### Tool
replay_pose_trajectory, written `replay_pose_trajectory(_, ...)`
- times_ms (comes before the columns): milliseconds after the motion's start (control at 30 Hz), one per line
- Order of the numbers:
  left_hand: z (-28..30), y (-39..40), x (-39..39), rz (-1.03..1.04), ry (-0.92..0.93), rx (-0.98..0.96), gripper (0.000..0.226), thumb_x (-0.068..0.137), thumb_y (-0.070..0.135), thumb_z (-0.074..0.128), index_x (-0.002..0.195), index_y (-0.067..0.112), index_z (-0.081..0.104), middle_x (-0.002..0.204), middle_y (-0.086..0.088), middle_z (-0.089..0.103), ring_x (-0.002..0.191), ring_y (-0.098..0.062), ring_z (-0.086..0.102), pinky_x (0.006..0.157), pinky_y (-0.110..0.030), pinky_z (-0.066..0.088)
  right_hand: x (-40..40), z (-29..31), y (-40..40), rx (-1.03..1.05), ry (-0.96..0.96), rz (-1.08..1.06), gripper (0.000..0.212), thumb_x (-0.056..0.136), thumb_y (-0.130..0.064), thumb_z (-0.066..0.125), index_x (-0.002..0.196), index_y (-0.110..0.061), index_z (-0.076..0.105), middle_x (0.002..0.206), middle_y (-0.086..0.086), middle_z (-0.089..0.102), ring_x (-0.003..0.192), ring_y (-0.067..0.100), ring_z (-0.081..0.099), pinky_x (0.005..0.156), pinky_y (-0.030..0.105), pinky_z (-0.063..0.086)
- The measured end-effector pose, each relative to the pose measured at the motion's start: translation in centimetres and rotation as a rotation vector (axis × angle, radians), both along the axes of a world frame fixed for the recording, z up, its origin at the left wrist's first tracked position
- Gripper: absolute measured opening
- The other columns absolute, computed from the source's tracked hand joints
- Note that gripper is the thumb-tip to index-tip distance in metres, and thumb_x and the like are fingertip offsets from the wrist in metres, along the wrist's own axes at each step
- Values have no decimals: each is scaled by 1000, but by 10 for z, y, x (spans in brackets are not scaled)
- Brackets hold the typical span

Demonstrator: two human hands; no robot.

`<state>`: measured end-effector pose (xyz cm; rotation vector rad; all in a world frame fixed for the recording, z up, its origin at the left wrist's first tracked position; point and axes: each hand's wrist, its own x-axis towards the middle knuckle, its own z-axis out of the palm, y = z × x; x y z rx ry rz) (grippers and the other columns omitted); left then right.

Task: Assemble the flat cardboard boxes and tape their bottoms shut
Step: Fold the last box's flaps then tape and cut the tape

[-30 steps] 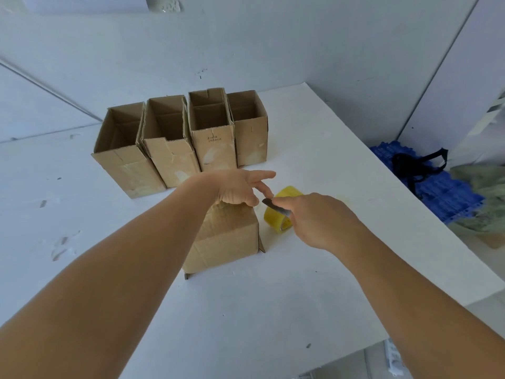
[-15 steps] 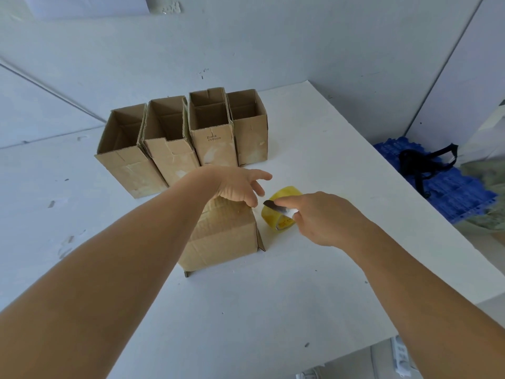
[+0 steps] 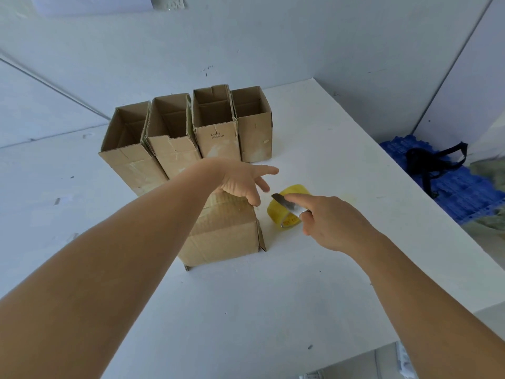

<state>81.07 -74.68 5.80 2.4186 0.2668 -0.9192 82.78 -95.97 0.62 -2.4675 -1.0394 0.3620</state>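
Upturned brown cardboard box (image 3: 224,236) steadied for taping.
Left hand (image 3: 241,181), fingers loosely spread, rests on its bottom; right hand (image 3: 332,222) grips a small metal blade (image 3: 284,202) beside the yellow tape roll (image 3: 287,207), presumably to cut.

On a white table (image 3: 273,310) a cardboard box (image 3: 221,233) stands upside down, its closed bottom facing up. The left hand (image 3: 240,181) hangs over the far right corner of that bottom, fingers spread and loosely bent, fingertips at the cardboard. Just right of the box a yellow tape roll (image 3: 284,212) stands on edge. The right hand (image 3: 328,222) grips a small metal blade (image 3: 285,202), forefinger laid along its back, with the tip in front of the roll. Behind, four open boxes (image 3: 191,132) stand upright in a row, sides touching. Off the table's right edge lies a blue plastic mat (image 3: 459,187) with a black strap (image 3: 431,165) on it.
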Motion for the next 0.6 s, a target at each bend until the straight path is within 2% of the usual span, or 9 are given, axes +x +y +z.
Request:
replay_pose_trajectory(100, 0, 0, 1, -2, -16, 85, 95, 80, 16, 67, 148, 42, 6, 144, -3, 41, 133, -27, 39, 107, -48, 36, 1, -8, 3, 103, 35, -115, 49, 96, -16, 36, 136, -43, 38, 89, -1, 67, 78, 20, 61, 72, 36, 53)
replay_pose_trajectory(200, -1, 0, 4, -11, 27, 100, 86, 80, 17, 66, 148, 39, 17, 139, -2, 45, 132, -26, 40, 108, -47, 36, 2, -16, 8, 228, 124, -239, 51, 95, -17, 37, 142, -37, 36, 93, -5, 69, 79, 20, 59, 79, 36, 51)
replay_pose_trajectory(333, 4, -1, 4, -30, 32, 52, 78, 80, 13, 65, 146, 32, 27, 128, 5, 58, 126, -19, 47, 109, -43, 35, -1, -23, 14, 237, 147, -212, 52, 94, -17, 38, 142, -38, 35, 102, -1, 70, 81, 23, 60, 78, 37, 51)
replay_pose_trajectory(467, 5, -2, 4, -43, -14, -53, 76, 81, 0, 60, 145, 27, 30, 116, 8, 66, 113, -12, 57, 107, -37, 39, 3, -22, 9, 235, 101, -212, 50, 94, -17, 39, 140, -37, 38, 97, -3, 71, 83, 22, 60, 76, 37, 51)
replay_pose_trajectory(533, 3, -1, 4, -33, -33, -76, 77, 81, -2, 60, 145, 28, 29, 116, 8, 66, 107, -20, 58, 107, -38, 39, 7, -18, 2, 236, 81, -223, 50, 94, -17, 39, 139, -39, 40, 91, -8, 70, 82, 16, 60, 72, 32, 50)
replay_pose_trajectory(600, 1, 1, 4, -14, -32, -101, 78, 82, -2, 60, 146, 28, 27, 116, 9, 66, 111, -26, 53, 105, -36, 40, 9, -12, -5, 216, 77, -203, 50, 93, -17, 39, 134, -44, 43, 81, -11, 69, 69, 5, 58, 60, 22, 45)
